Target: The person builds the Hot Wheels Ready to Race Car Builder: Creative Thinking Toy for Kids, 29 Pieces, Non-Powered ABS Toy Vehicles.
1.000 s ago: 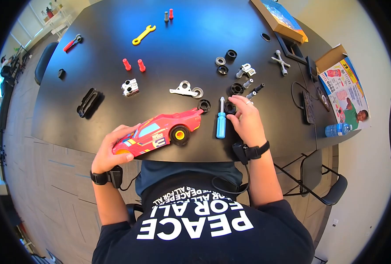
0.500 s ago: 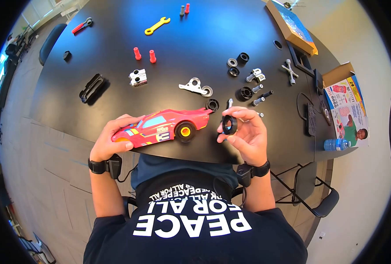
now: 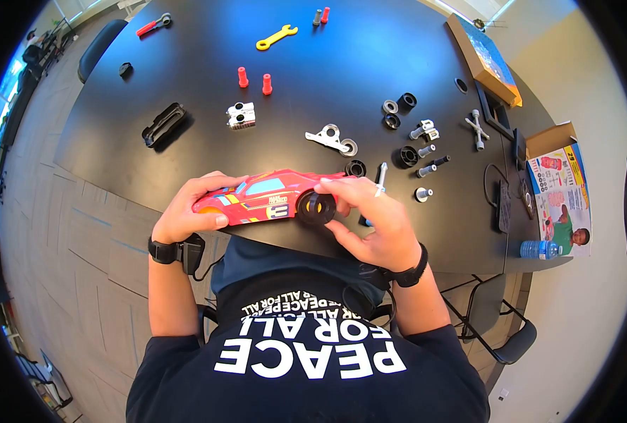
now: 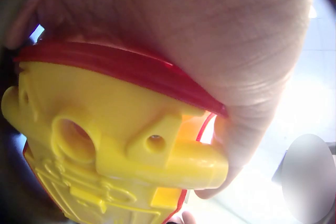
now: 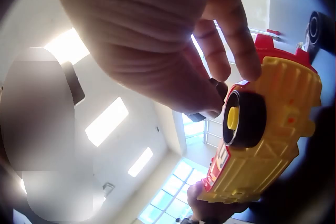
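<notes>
A red toy race car (image 3: 253, 201) with a yellow underside (image 4: 121, 150) is held at its front end by my left hand (image 3: 183, 215), thumb on the near side and fingers over the top. My right hand (image 3: 380, 225) pinches a black ring-shaped wheel part (image 5: 218, 88) between thumb and fingers. In the head view this ring overlaps the car's rear wheel, with yellow showing through its middle. The right wrist view shows the rear black wheel (image 5: 254, 120) with its yellow hub, close beside the ring. A screwdriver (image 3: 382, 174) lies partly hidden behind my right hand.
Black and grey rings (image 3: 406, 156) and grey bolts (image 3: 426, 170) lie to the right. Farther back are a white bracket (image 3: 326, 137), a white engine-like block (image 3: 241, 115), red bolts (image 3: 267, 84) and a yellow wrench (image 3: 277, 37). A water bottle (image 3: 539, 249) lies at the right edge.
My right hand has picked up the black ring from beside the screwdriver and brought it left to the car's rear wheel. My left hand keeps its grip on the car.
</notes>
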The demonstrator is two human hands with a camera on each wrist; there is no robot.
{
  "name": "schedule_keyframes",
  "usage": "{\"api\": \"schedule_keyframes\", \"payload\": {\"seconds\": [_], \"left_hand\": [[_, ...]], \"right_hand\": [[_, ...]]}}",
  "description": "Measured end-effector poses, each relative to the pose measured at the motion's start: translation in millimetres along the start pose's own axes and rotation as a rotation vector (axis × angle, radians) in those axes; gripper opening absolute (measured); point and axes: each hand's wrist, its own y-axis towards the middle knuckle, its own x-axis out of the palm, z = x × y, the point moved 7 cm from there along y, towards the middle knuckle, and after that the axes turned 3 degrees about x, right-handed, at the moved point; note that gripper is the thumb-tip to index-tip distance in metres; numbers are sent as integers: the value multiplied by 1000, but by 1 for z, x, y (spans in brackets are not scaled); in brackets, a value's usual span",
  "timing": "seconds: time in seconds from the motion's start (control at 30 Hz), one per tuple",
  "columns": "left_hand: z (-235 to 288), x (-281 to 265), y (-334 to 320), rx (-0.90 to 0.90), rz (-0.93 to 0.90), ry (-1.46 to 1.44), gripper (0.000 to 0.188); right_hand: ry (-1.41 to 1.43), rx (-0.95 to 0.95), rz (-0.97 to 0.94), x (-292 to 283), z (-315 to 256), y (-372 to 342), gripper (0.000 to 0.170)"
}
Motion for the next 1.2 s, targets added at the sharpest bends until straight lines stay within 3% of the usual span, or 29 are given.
{"api": "schedule_keyframes", "payload": {"seconds": [0.07,0.13,0.37,0.87,1.03,1.13,1.2], "left_hand": [[0,0,0,1,2,4,86],[0,0,-2,-4,5,7,85],[-4,-1,-1,-3,-6,8,86],[-3,0,-1,-3,5,-9,87],[-1,-1,-1,-2,-4,9,88],[-1,2,-1,3,-23,3,89],[-1,3,-2,-25,-16,12,99]], "right_hand": [[-18,10,-43,4,-1,4,69],[-130,-105,-41,8,-7,6,72],[-223,-86,-88,13,-14,8,73],[-176,-75,5,13,-2,3,58],[-47,10,163,-5,1,-6,50],[-173,118,335,-35,28,-28,39],[-127,341,499,-48,60,-50,33]]}}
